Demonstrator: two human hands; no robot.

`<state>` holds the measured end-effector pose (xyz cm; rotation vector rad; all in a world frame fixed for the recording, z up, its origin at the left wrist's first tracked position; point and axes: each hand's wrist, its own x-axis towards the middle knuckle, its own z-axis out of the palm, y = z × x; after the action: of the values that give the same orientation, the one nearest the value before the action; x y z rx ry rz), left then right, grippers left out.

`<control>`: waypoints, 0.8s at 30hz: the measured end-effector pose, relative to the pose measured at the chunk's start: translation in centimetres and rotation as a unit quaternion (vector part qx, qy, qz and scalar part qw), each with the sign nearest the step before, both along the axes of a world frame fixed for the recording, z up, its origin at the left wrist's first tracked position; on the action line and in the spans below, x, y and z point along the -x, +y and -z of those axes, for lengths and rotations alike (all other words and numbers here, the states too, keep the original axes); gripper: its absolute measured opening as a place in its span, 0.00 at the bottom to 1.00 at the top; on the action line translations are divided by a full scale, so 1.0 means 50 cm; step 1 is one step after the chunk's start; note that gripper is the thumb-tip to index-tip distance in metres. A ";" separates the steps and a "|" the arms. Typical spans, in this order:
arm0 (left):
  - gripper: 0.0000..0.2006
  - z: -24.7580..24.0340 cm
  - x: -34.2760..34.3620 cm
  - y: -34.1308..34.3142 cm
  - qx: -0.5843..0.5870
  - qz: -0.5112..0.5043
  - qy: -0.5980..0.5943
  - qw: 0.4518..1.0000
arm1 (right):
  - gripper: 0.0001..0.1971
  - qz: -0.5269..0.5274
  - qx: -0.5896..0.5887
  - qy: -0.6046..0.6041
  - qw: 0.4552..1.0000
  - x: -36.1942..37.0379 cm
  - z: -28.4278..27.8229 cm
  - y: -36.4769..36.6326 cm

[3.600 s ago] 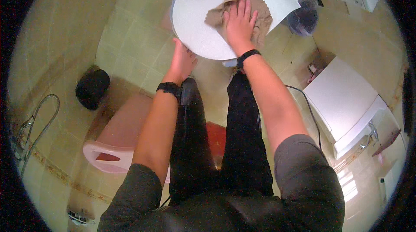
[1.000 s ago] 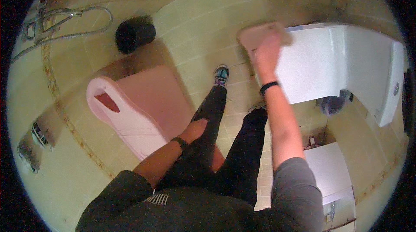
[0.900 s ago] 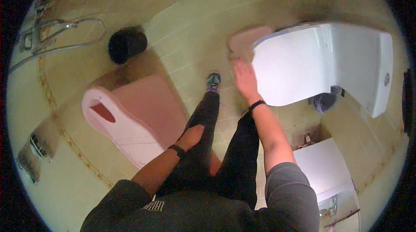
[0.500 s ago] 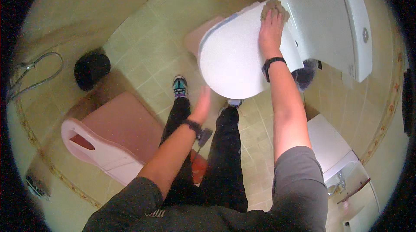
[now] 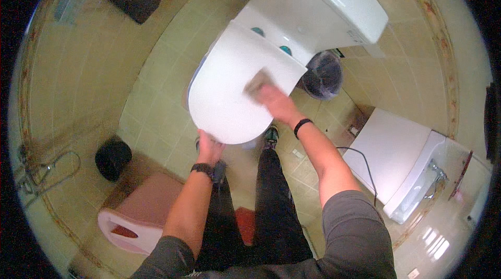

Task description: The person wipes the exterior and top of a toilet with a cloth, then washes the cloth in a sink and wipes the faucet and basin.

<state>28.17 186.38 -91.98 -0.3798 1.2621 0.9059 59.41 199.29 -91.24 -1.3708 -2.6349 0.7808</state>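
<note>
Above the tiled floor (image 5: 167, 65), the right hand (image 5: 275, 102) grips a brown cloth (image 5: 263, 79) on the white toilet lid (image 5: 227, 88), while the left hand (image 5: 210, 148), its grip I cannot tell, perhaps steadies the near rim.

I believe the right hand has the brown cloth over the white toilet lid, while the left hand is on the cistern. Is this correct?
Not quite: the left hand's place is wrong. The head view shows the left hand at the front edge of the white toilet lid. The right hand does have the brown cloth over it.
</note>
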 end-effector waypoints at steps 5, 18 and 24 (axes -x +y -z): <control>0.44 0.075 -0.014 -0.010 -0.047 0.078 -0.030 0.995 | 0.28 0.329 -0.172 -0.057 0.927 -0.006 0.026 0.025; 0.38 -0.116 0.022 0.066 0.009 0.408 0.245 0.879 | 0.18 0.461 0.482 0.551 0.502 -0.034 -0.316 -0.192; 0.27 -0.249 0.010 0.021 -0.221 0.559 0.516 0.610 | 0.18 0.508 0.125 0.651 0.550 -0.311 -0.691 0.040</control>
<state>27.65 187.42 -79.55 1.4578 1.7983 0.1794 74.97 201.27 -56.70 -1.1796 -0.4316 1.1801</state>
